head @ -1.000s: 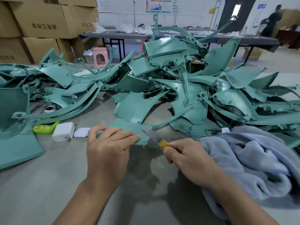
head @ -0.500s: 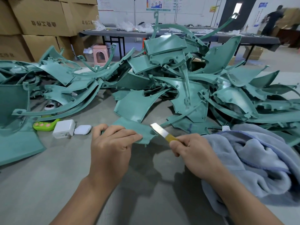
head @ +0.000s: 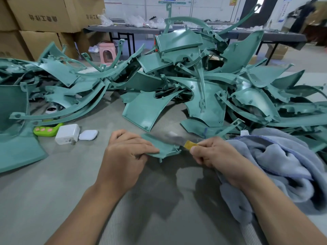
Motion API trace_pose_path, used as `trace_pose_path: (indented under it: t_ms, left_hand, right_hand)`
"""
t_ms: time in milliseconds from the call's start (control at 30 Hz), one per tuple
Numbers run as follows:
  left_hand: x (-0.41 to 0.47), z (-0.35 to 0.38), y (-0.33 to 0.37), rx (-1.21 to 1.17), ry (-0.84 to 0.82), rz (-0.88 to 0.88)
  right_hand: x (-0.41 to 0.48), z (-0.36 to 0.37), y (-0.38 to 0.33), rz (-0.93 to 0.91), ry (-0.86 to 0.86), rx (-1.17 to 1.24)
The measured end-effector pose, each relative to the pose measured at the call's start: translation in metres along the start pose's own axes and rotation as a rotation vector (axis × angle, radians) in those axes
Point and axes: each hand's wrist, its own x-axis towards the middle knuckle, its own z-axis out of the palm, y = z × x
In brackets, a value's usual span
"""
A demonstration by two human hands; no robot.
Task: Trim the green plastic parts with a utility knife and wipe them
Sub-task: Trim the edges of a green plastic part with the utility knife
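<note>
The left hand (head: 127, 149) pinches a small flat green plastic part (head: 165, 147); the right hand (head: 212, 153) grips a yellow-handled utility knife (head: 188, 144). Its blade (head: 172, 137), previously clear of that pinch, now crosses the part's far edge, blurred: trimming underway.

The utility knife (head: 188, 145) blade is pure motion smear, so I can't tell where its edge meets the small green part (head: 166, 147). The handle's buried in the right hand (head: 215, 152), only a yellow bit pokes out. The left hand (head: 127, 151) covers the part's left end. The blue towel (head: 286, 165) runs off the right edge. The person (head: 304, 13) way back is just a blur.
</note>
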Motion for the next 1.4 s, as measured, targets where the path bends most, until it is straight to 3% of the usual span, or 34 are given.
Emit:
trace_pose_path:
  t_ms: [100,200,267,400,500,633,767,933,1100,1200,1300,1400]
  left_hand:
    - [-0.001,0.000,-0.001,-0.006,-0.026,-0.028]
    - [0.000,0.000,-0.003,-0.013,-0.051,-0.067]
    - [0.002,0.000,-0.004,-0.025,-0.069,-0.103]
    - [0.002,-0.002,-0.006,-0.045,-0.086,-0.138]
    - [0.002,-0.001,-0.006,-0.051,-0.092,-0.148]
    - [0.003,-0.001,-0.007,-0.058,-0.110,-0.173]
    - [0.003,-0.002,-0.008,-0.053,-0.101,-0.165]
    - [0.000,-0.001,-0.006,0.047,0.040,-0.049]
    - [-0.001,-0.003,-0.005,0.181,0.115,0.084]
    - [0.000,-0.003,-0.006,0.200,0.116,0.122]
    - [0.000,-0.002,-0.007,0.199,0.107,0.128]
    - [0.000,-0.003,-0.007,0.183,0.099,0.118]
  right_hand:
    - [0.000,0.000,-0.001,0.023,-0.043,-0.186]
    - [0.005,0.003,-0.001,0.025,0.116,-0.466]
    - [0.003,0.003,0.001,0.001,0.148,-0.438]
    - [-0.001,0.002,0.003,-0.023,0.023,-0.340]
    - [0.003,0.002,0.003,-0.005,0.125,-0.414]
    - [-0.001,0.001,0.002,0.008,-0.034,-0.264]
    - [0.003,0.003,0.002,0.021,0.184,-0.431]
    - [0.003,0.008,0.005,-0.093,0.434,-0.329]
    - [0.003,0.018,0.006,-0.150,0.380,-0.462]
    - [0.006,0.022,0.007,-0.085,0.339,-0.578]
    - [0.006,0.014,0.009,0.054,0.457,-0.642]
    - [0.004,0.011,0.009,-0.002,0.513,-0.618]
